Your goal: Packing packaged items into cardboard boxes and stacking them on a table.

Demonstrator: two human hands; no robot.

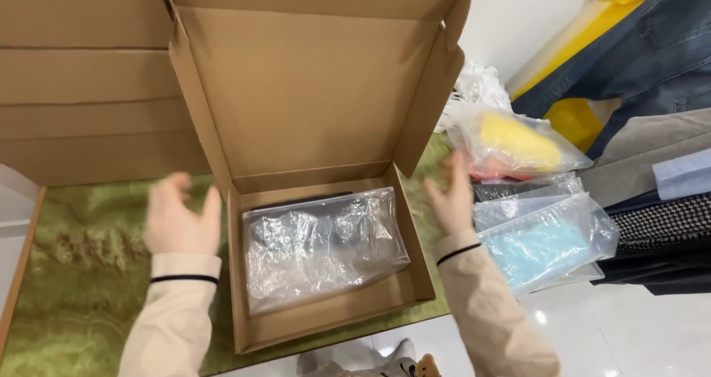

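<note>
An open brown cardboard box (244,318) sits on a green patterned table top, its lid standing upright behind it. Inside lies a clear plastic bag (322,244) with a dark item in it. My left hand (180,218) hovers just left of the box's left wall, fingers spread and holding nothing. On the other side, my right hand (450,198) is raised beside the box's right wall, also with fingers apart and empty. Both arms wear beige sleeves with a dark stripe at the cuff.
Flat cardboard boxes (81,81) are stacked at the back left. To the right lie plastic bags: one with a yellow item (518,144), one with a light blue item (541,247). Denim and other folded clothes (659,66) sit at far right. The green table top (81,273) ends near the front.
</note>
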